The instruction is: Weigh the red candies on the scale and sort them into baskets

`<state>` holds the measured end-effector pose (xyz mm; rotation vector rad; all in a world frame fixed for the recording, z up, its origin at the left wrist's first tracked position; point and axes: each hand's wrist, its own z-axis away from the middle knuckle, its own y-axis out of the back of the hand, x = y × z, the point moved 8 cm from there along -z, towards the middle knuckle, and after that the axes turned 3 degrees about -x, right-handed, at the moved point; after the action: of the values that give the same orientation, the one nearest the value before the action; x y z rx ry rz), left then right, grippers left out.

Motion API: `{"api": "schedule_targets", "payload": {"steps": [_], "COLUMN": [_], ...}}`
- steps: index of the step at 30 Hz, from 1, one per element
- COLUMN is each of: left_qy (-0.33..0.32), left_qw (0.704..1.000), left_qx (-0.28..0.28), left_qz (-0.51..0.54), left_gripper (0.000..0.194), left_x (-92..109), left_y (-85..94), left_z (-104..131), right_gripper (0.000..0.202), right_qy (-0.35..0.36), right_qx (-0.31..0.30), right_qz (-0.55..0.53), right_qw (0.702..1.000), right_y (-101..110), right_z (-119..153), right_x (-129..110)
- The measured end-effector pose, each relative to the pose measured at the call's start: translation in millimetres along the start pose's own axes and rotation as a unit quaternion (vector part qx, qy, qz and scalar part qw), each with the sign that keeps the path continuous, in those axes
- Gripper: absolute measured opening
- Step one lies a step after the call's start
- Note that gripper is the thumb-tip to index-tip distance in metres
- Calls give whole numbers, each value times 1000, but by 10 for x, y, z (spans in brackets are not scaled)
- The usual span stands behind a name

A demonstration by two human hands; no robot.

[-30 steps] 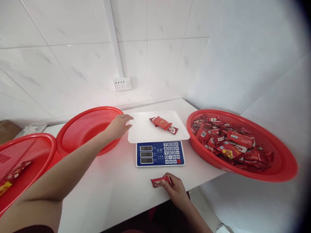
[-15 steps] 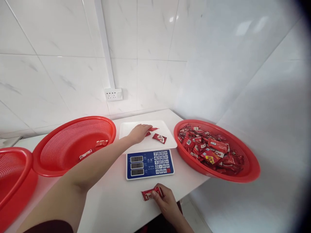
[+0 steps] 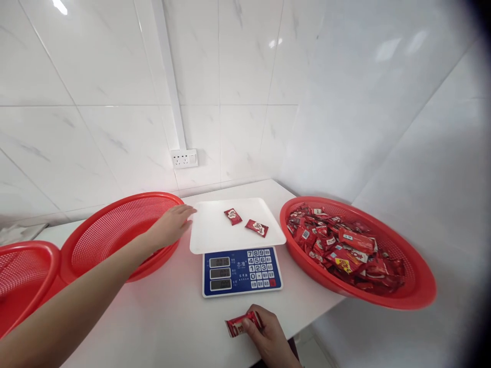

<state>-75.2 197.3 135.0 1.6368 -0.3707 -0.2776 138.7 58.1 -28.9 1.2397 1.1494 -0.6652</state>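
At lower centre, the right hand pinched a red packet; at centre-left, the left hand was loosely open, nothing visible between its fingers. Two flat, glossy packets lay mid-frame on the smooth white tray, best touched lightly. The round basket was perforated plastic.

wht veined tile wall | conduit abv pwr skt | wht tbl | lt. glare on tiles

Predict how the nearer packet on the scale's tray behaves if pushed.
The packet probably slides rather than rolls: it lies flat on the smooth-looking tray. Likely light, being small and thin-looking. Tipping seems unlikely, given its low profile.
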Motion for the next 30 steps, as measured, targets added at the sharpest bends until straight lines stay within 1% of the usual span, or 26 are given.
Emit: {"api": "schedule_targets", "payload": {"steps": [4,6,8,11,13,15,17,21,23,24,25,27,30], "left_qy": [-102,-137,-156,-159,-142,-112,-69,24,57,68,74,74,62], "left_qw": [994,989,985,985,988,993,997,999,998,997,997,997,997], "left_qx": [-43,-60,-72,-70,-56,-35,-13,20,22,19,14,2,-17], "left_qz": [12,16,17,19,21,24,27,29,30,30,31,35,42], "left_gripper": [47,52,53,48,44,40,38,38,35,33,31,29,33], "left_x": [564,794,946,1034,993,857,626,25,-196,-259,-285,-239,-29], "left_y": [-276,-409,-517,-577,-528,-417,-266,37,126,145,146,89,-99], "left_z": [-385,-595,-772,-925,-943,-894,-783,-454,-308,-259,-231,-243,-404], "right_gripper": [40,40,41,41,41,41,41,41,41,41,41,42,42], "right_qy": [-9,-10,-10,-5,0,5,11,16,11,9,6,3,1], "right_qx": [6,13,20,29,30,28,24,20,19,18,16,11,9], "right_qz": [12,12,8,7,7,4,-1,0,2,2,4,9,19], "right_qw": [1000,1000,1000,1000,1000,1000,1000,1000,1000,1000,1000,1000,1000], "right_y": [-4,-2,0,7,12,16,20,34,38,39,36,26,14], "right_z": [16,29,39,43,40,37,36,41,40,38,34,27,26], "right_x": [17,27,36,40,36,31,23,15,19,20,19,14,2]}}
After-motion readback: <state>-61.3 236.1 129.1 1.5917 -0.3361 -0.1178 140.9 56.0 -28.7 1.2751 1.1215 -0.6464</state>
